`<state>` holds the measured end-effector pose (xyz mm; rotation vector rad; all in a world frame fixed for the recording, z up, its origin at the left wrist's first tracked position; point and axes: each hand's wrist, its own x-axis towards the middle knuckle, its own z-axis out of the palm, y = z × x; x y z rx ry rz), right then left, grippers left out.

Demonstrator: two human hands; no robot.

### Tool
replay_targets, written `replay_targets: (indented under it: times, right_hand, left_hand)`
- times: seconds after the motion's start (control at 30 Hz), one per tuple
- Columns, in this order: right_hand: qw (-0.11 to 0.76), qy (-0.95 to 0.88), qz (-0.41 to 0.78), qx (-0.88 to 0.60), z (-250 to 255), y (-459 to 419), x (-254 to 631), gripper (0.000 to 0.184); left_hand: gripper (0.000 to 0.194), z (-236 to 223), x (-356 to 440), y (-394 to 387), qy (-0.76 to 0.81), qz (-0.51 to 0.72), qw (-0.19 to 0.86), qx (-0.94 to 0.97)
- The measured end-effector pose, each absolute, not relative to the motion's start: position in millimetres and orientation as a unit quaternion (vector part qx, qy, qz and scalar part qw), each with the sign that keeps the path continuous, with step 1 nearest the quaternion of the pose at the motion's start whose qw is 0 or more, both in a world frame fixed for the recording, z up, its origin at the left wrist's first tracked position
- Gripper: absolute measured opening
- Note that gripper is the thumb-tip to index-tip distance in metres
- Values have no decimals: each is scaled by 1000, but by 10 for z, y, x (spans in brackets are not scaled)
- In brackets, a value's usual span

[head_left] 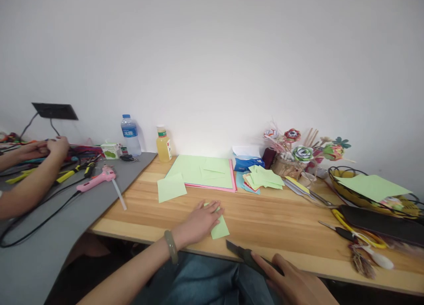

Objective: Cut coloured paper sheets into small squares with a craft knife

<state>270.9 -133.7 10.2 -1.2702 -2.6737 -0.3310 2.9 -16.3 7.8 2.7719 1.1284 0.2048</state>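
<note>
Head view: left hand (207, 217) spread flat on a small green paper piece (220, 227) near the wooden table's (298, 243) front edge; right hand (289, 276), well apart from it, closed round the dark handle of a knife (247, 256), blade toward the paper. Just beyond, a loose green square (171, 188) overlaps the corner of a stack of green and pink sheets (213, 172), with a pile of cut pieces (263, 177) to its right, before a blue packet (247, 161).

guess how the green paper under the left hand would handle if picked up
The green paper looks thin, so it would probably feel light and flex easily. Lying flat on smooth-looking wood, it may slide if nudged without the left hand pressing.
</note>
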Motion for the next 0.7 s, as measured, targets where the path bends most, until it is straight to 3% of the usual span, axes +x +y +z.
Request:
replay_targets:
  times: [0.37, 0.7]
  right_hand:
    - [71, -887, -78, -450, -34, -1241, 2689, 55]
    - [76, -885, -71, -453, 38, -1257, 2729, 61]
  left_hand:
    - [57, -10, 136, -252, 421, 75, 113, 897]
    - [55, 3, 108, -255, 415, 79, 103, 901]
